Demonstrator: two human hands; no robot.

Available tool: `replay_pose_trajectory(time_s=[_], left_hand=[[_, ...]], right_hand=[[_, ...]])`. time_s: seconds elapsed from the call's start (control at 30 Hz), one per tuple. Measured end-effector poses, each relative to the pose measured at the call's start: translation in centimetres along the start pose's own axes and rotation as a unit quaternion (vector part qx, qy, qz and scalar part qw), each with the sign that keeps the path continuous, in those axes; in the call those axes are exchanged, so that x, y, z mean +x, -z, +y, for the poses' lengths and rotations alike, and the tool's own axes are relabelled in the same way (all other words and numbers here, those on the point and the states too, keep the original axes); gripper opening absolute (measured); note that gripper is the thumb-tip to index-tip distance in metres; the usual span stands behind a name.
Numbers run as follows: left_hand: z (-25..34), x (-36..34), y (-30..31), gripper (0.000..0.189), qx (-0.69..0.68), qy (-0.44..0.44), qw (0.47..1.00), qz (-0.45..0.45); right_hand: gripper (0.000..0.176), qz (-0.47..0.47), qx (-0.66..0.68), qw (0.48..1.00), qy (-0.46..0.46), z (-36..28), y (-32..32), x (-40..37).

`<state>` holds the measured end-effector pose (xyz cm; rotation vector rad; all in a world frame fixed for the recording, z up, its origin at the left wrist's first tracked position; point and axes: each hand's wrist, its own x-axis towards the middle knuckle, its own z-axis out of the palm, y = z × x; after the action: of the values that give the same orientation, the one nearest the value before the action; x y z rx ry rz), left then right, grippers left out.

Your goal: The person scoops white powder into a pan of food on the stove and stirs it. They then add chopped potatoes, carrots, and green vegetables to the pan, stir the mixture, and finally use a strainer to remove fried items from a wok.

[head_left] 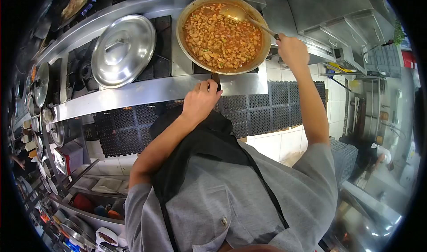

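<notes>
A wide pan (pixel 179 32) full of diced pieces in red-orange sauce (pixel 222 40) sits on the stove near its front edge. My left hand (pixel 200 101) is closed around the pan's dark handle (pixel 216 79), below the rim. Up at the right, my right hand (pixel 293 52) grips the dark end of a long metal ladle (pixel 265 28). The ladle's bowl (pixel 234 12) rests in the sauce near the pan's far side. Left of the pan, a round steel lid (pixel 123 52) lies over the burner grates.
The stove's steel front edge (pixel 111 100) runs below the pan. Black floor mats (pixel 262 114) lie beyond it. Steel cabinets (pixel 333 12) stand at upper right. More pans and lids (pixel 42 85) line the left. Part of another person (pixel 381 156) shows at far right.
</notes>
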<state>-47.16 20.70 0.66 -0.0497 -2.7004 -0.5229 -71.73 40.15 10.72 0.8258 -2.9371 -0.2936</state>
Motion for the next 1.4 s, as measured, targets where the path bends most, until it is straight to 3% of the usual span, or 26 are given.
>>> replay_pose_trajectory(time_s=[0.07,0.13,0.23,0.33,0.5,0.67,0.77,0.97,1.07,1.17,1.27,1.4], left_hand=[[0.1,-0.1,0.0,0.038,0.005,0.000,1.000,-0.003],[0.0,-0.1,-0.1,0.039,0.010,-0.004,1.000,-0.007],[0.2,-0.3,-0.3,0.041,0.005,0.000,1.000,-0.008],[0.1,-0.1,0.0,0.041,0.008,0.008,1.000,-0.016],[0.0,0.0,0.1,0.039,0.007,-0.015,1.000,-0.003],[0.2,0.1,0.2,0.037,-0.005,0.007,0.999,-0.035],[0.0,0.5,0.1,0.035,-0.018,-0.005,1.000,-0.007],[-0.3,0.2,-0.3,0.035,-0.018,-0.025,0.999,-0.020],[-0.3,0.2,-0.2,0.035,-0.014,-0.018,0.999,-0.040],[-0.2,0.5,0.0,0.033,-0.017,-0.014,0.999,-0.028],[-0.5,0.5,0.3,0.032,-0.023,-0.020,0.999,-0.017],[-0.3,0.5,-0.1,0.032,-0.020,-0.020,0.999,-0.018]], right_hand=[[0.017,-0.001,-0.015,1.000,0.011,-0.7,-2.1,1.0],[0.019,-0.117,0.043,0.992,-0.005,-2.9,-3.5,1.4],[0.022,-0.181,0.085,0.980,0.003,-4.6,-5.2,-0.7],[0.024,-0.213,0.081,0.974,0.010,-2.3,-3.3,-3.0],[0.028,-0.195,0.052,0.978,-0.051,-3.4,-3.6,-0.3],[0.027,-0.236,0.114,0.965,0.020,-5.1,-5.5,-1.2],[0.027,-0.227,0.062,0.972,0.001,-0.9,-3.4,-2.3],[0.030,-0.218,0.073,0.973,0.002,-5.7,-6.4,0.7],[0.031,-0.210,0.102,0.971,0.054,-4.4,-5.3,-2.0],[0.030,-0.213,0.051,0.976,0.008,0.4,-4.5,-2.6],[0.025,-0.198,0.073,0.977,-0.032,-1.2,-3.7,-0.7],[0.024,-0.194,0.076,0.977,0.048,-5.6,-7.2,-0.5]])
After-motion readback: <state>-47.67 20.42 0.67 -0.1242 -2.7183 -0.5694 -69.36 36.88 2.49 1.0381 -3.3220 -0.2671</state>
